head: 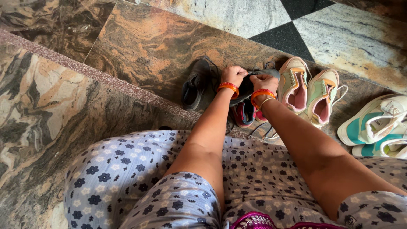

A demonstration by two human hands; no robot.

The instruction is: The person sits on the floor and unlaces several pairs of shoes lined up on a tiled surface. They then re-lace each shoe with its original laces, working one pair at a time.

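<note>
Both my hands are on a dark grey shoe (250, 85) held just above the floor. My left hand (233, 75) grips its near edge with fingers closed. My right hand (263, 82) pinches the shoe's top beside it. Orange bangles circle both wrists. A second dark shoe (197, 82) lies on its side to the left, apart from my hands. Under the held shoe a red and blue shoe (243, 113) shows partly.
A pink and pale green pair of sneakers (307, 91) stands to the right, then white and teal sneakers (375, 123) at the right edge. A marble step edge (106, 78) runs diagonally. My lap in blue floral cloth (127, 178) fills the foreground.
</note>
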